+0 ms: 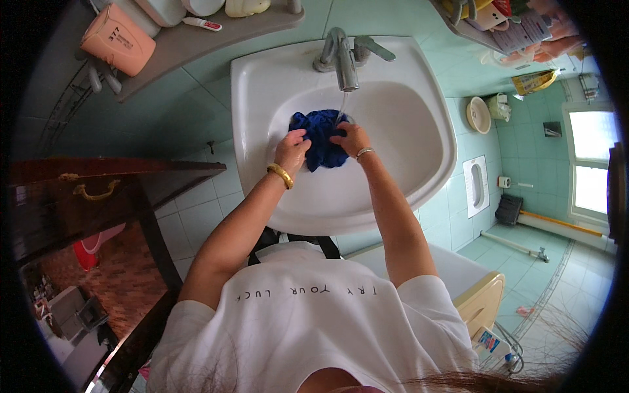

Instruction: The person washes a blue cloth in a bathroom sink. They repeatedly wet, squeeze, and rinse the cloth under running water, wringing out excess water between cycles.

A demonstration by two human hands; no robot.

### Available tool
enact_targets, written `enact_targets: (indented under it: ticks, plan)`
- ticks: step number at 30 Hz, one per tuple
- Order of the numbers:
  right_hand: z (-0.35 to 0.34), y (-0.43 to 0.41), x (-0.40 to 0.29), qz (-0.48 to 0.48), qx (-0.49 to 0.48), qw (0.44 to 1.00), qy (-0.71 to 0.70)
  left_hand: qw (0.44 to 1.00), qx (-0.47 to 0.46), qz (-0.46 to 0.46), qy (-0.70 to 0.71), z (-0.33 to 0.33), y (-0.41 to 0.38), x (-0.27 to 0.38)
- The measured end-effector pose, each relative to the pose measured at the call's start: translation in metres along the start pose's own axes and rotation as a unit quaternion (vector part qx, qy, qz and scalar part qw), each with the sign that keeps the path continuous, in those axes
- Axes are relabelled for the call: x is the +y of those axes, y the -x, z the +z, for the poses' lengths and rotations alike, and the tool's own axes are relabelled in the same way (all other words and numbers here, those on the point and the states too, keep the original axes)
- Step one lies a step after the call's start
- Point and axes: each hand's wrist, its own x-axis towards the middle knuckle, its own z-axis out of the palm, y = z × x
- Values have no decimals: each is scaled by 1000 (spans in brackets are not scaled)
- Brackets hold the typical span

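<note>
A crumpled dark blue cloth (320,140) lies wet in the white washbasin (314,201), left of the bowl's middle. My left hand (293,151) grips its left edge, thumb and fingers bent over the fabric; a gold bangle circles that wrist. On the cloth's right side, my right hand (355,139) pinches the fabric, below a silver bracelet on the wrist. From the chrome faucet (348,73) a thin stream of water (343,105) runs onto the cloth near my right fingers. The faucet's lever (376,48) points to the right. Folds hide some of my fingertips.
At upper left a grey shelf (211,37) carries a pink cup (118,42) and other toiletries. Another laden shelf (484,29) juts in at upper right. A dark wooden door (113,189) stands at left. Behind my right arm is a washing machine (479,290); a squat toilet (475,186) lies beyond.
</note>
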Motion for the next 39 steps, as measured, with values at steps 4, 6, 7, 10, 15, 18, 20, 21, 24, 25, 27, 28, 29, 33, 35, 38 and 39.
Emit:
enact_targets:
  ticks: [4,6,7,10,15,18,20,21,24,25,27,28,29,33,35,38,39]
  plan:
    - [-38,4,-47,-156,-7,956,-250,912,23,312,-263,3,-17,14]
    - [-69,5,-67,-222,-4,942,-252,873,17,416,-256,4,-26,30]
    - [-84,6,-78,-251,-13,929,-272,872,4,386,-300,3,-30,33]
    - [-106,7,-83,-223,18,928,-298,927,-196,118,-296,-5,-24,80]
    - [-92,7,-66,-105,211,950,-203,963,-182,37,193,-7,-5,73]
    - [-63,22,-50,16,30,931,-364,926,-199,-16,321,-11,-3,65]
    - [-35,28,-38,47,-48,961,-267,904,-240,-14,354,-16,-2,67]
    - [-22,35,-32,97,-52,942,-318,900,-243,-9,362,-15,-1,68]
    - [1,45,-43,136,-30,895,-424,898,-243,-18,365,-17,3,68]
    - [6,45,-42,133,-13,882,-452,902,-242,-17,358,-16,4,68]
    - [7,37,-37,138,-82,874,-458,904,-226,-23,361,-19,8,69]
    - [5,34,-34,140,-116,869,-459,907,-229,-11,354,-21,8,69]
    - [0,34,-33,99,-99,867,-478,909,-230,2,347,-25,7,68]
    - [-38,32,-32,75,26,803,-591,945,-175,34,276,-37,10,73]
    - [-54,30,-38,42,48,775,-629,956,-169,65,230,-43,5,66]
    - [-70,22,-56,36,90,784,-613,959,-173,68,215,-48,4,61]
    - [-73,18,-60,36,106,792,-601,958,-170,79,219,-47,2,60]
